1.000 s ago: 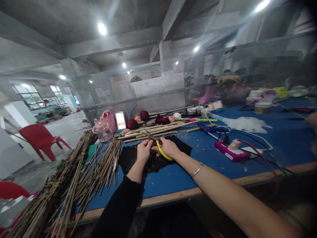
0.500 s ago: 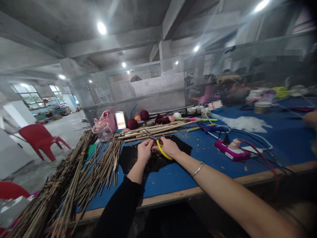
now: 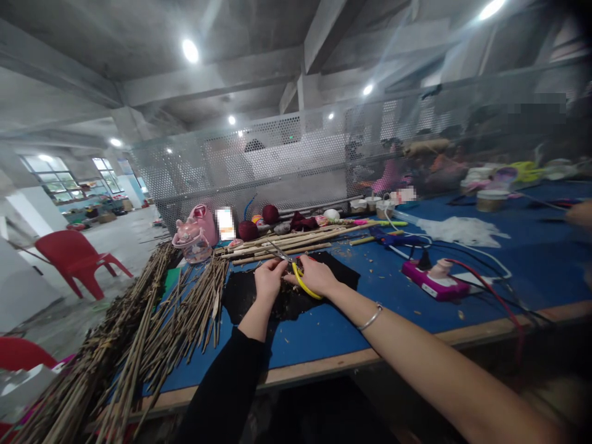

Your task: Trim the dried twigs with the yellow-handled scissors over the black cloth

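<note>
While the right hand (image 3: 317, 275) is clamped on the scissors (image 3: 296, 272), their bright yellow handle and slim grey metal blades show over the black cloth (image 3: 341, 271). Beside the blades, the left hand (image 3: 269, 280) pinches its fingertips together, on what I cannot tell.

Odds and ends on all sides

Well to the left of the left hand (image 3: 268, 282) stands a red plastic chair (image 3: 69, 253). Beyond that hand, a pink container (image 3: 208, 223) and two dark red yarn balls (image 3: 271, 214) sit before a perforated metal screen (image 3: 282, 176). Right of the right hand (image 3: 319, 277) lies a purple-and-white power strip (image 3: 428, 283), a pale plug (image 3: 439, 268) standing in it. Farther beyond are crumpled translucent plastic (image 3: 462, 230) and a round tub (image 3: 491, 201).
</note>
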Demonstrator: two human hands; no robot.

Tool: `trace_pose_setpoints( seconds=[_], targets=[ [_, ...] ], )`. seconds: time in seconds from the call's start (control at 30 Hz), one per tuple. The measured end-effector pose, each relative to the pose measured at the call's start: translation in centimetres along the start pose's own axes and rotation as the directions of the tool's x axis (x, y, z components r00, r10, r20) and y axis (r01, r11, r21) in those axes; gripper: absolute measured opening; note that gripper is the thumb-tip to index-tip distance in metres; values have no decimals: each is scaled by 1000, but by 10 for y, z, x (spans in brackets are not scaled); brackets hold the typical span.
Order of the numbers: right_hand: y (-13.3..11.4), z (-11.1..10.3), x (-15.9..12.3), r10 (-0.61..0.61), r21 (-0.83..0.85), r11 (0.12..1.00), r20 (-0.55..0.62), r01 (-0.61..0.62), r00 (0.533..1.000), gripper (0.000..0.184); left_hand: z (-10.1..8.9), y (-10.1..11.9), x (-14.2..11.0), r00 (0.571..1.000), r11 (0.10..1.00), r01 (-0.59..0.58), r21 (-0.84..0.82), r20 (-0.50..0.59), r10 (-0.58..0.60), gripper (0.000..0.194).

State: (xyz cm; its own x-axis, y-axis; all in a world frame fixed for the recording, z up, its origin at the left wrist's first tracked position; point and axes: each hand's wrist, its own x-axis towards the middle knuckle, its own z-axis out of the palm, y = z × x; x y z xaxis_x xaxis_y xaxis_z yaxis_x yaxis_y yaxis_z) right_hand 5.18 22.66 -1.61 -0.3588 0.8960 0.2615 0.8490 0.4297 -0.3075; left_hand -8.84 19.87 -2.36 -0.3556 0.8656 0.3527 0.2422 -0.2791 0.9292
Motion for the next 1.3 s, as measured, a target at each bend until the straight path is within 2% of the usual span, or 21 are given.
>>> trace_pose_setpoints(
  seconds=[0.17,0.33,0.5,0.67,0.9,1.13,1.3],
  targets=[
    [0,2,0,-36,-11,999,-46,36,998,65,1,8,-4,1000,999,10,52,-15,-10,25],
    [-2,0,-1,22,-10,1000,-15,-22,1000,64,0,13,-6,999,992,-32,120,-32,37,27],
    [-2,-2,-1,42,3,999,28,-42,999,64,-2,4,-3,996,987,-39,157,-67,50,28],
    [0,-4,0,53,18,998,45,-54,998,61,-1,-3,1,998,997,14,81,-58,-10,29],
    [1,-5,1,27,-39,999,-8,-28,1000,62,3,2,1,983,966,186,-178,40,-182,27],
    [-2,-5,-1,-7,1,1000,25,7,1000,61,3,3,-1,985,982,151,-112,103,-139,24],
    [-3,-7,0,17,16,1000,20,-18,1000,55,4,2,-2,993,987,96,-127,84,-86,22]
  ],
)
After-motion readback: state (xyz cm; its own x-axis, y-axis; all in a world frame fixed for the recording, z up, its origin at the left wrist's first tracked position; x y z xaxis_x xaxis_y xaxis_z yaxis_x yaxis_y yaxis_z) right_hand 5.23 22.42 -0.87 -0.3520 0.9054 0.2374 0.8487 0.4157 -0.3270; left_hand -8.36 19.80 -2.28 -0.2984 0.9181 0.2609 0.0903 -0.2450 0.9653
